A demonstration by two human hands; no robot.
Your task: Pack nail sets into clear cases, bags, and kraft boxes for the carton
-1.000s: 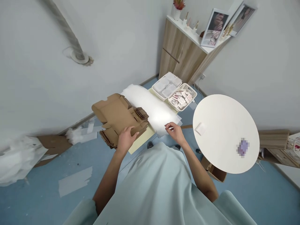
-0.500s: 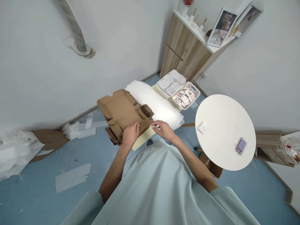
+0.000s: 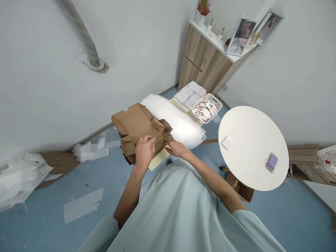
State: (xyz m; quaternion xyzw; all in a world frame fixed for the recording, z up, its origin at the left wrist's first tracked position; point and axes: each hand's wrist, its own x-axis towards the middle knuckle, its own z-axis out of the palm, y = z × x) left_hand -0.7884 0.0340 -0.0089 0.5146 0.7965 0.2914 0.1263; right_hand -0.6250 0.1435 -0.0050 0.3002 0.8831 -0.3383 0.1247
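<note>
A stack of flattened brown cardboard mailer boxes (image 3: pixel 136 120) lies on the work surface in front of me, its top sheet creased and flapped. My left hand (image 3: pixel 145 151) is at the near edge of the top box, with curled fingers pinching its front flap. At the right near corner, my right hand (image 3: pixel 176 148) has its bent fingers closed around the folded side flap. The fingertips of my right hand are partly hidden by the cardboard. Just behind the stack lies a thick pile of white packing sheets (image 3: pixel 178 120).
Beyond are a white bin of clear plastic boxes (image 3: pixel 187 110) and a white basket of small packets (image 3: pixel 219 105). A round white table (image 3: pixel 252 147) stands to my right. A wood-fronted cabinet (image 3: pixel 199 52) fills the corner; packing scraps (image 3: pixel 23 178) lie left.
My right hand has moved left onto the corner of the box and closed there. The near flap now stands more upright. The view has shifted slightly.
</note>
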